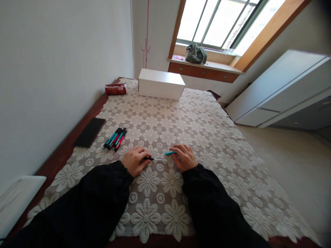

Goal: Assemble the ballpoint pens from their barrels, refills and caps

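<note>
Left hand [134,161] pinches black pen piece [149,158], thin rod [160,159] protruding | right hand [184,157] pinches turquoise barrel [169,153] | lace tablecloth [199,119] beneath

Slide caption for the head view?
Left hand holds black piece with thin rod, right hand a teal piece; pens lie nearby.

The cloth-covered table [57,162] bears pens [115,139], a white box [160,84], red packet [115,89]

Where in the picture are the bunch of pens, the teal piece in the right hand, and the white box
Bunch of pens [115,140]: head view, middle of the bunch.
Teal piece [170,153]: head view, its exposed length.
White box [160,89]: head view, its near side.
</note>
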The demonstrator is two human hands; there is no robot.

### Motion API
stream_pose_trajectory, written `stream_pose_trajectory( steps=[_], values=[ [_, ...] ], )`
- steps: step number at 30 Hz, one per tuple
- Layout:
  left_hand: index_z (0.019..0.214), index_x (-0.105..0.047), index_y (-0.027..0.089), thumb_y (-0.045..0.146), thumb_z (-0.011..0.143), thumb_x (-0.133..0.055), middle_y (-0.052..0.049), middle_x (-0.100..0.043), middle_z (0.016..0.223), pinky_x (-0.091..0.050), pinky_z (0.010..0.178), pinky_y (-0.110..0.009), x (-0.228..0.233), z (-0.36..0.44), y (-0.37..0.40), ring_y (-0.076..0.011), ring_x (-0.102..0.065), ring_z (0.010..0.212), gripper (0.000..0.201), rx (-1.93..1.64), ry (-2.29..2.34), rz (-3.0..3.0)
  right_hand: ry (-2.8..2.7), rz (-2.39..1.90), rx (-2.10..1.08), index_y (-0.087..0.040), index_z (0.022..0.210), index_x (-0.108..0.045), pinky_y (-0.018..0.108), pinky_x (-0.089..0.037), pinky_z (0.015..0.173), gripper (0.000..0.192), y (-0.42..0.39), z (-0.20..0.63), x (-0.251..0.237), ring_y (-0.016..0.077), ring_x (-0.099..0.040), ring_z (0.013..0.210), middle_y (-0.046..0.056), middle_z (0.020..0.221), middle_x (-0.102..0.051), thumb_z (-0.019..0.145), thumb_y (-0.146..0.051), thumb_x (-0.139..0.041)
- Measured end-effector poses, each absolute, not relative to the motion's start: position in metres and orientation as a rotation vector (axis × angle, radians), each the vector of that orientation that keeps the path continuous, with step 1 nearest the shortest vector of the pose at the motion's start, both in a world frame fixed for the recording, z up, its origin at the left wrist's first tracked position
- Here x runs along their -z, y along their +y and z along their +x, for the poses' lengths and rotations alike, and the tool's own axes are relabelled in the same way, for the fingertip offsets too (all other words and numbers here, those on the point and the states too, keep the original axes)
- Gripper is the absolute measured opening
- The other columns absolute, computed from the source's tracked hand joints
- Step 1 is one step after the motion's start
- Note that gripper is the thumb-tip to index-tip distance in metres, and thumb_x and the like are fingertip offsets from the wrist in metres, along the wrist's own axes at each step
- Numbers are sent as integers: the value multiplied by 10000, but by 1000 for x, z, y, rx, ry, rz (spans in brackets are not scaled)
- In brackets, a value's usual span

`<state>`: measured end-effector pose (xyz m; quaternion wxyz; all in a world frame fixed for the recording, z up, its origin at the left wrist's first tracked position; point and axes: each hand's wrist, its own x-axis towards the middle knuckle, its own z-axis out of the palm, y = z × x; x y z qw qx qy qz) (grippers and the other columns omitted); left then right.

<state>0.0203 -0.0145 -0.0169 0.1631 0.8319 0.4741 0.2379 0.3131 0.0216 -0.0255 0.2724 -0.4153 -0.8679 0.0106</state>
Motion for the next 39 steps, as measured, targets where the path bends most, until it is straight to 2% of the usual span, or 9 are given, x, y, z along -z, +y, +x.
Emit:
stream_pose_trajectory(
  steps=[3, 7, 12, 27, 34, 37, 39],
  values=[
    [1044, -726, 248, 274, 917, -671, -47, -683, 1047, -510, 879, -374, 15, 21, -15, -234, -599, 1007, 141, -669, 1347, 2380, -2336, -1015, -50, -258, 1023, -725, 385, -448, 912, 142, 13, 303, 19, 220, -608, 978, 54, 1012, -703, 969, -255, -593],
    [1037, -725, 254, 266, 935, -647, -43, -683, 1033, -507, 881, -363, 14, 21, -15, -225, -602, 1002, 129, -674, 1321, 2388, -2397, -934, -47, -256, 991, -723, 374, -422, 886, 119, 4, 289, 16, 212, -585, 952, 45, 977, -692, 972, -303, -615],
    [1018, -726, 250, 267, 950, -622, -42, -688, 1035, -506, 879, -363, 11, 22, -16, -220, -603, 991, 125, -681, 1322, 2383, -2443, -1029, -30, -249, 918, -703, 363, -403, 845, 100, 4, 285, 21, 206, -556, 923, 44, 957, -670, 962, -262, -615],
    [1022, -727, 261, 242, 926, -620, -43, -691, 1053, -437, 893, -408, 6, 16, -14, -245, -569, 1020, 145, -699, 1685, 2349, -2373, -1187, -33, -232, 878, -664, 369, -388, 790, 98, 5, 289, 21, 220, -547, 907, 58, 920, -633, 936, -223, -586],
    [1046, -718, 256, 249, 934, -628, -43, -705, 1041, -432, 882, -414, 6, 14, -11, -253, -589, 994, 143, -681, 1722, 2317, -2406, -1154, -16, -224, 873, -666, 369, -389, 779, 96, 5, 290, 20, 219, -549, 893, 59, 915, -628, 928, -217, -587],
    [1128, -686, 242, 239, 932, -626, -54, -701, 1085, -446, 885, -401, 7, 15, -11, -249, -595, 1030, 206, -721, 1701, 2304, -2449, -1094, -36, -223, 884, -666, 364, -396, 779, 88, 4, 289, 19, 218, -551, 888, 59, 919, -626, 925, -220, -588],
    [1110, -693, 238, 260, 935, -624, -61, -694, 1103, -455, 906, -401, 6, 16, -13, -250, -591, 1065, 189, -778, 1663, 2309, -2455, -1070, -36, -220, 883, -664, 363, -399, 776, 86, 4, 289, 18, 218, -552, 875, 57, 906, -624, 924, -223, -589]
  ],
)
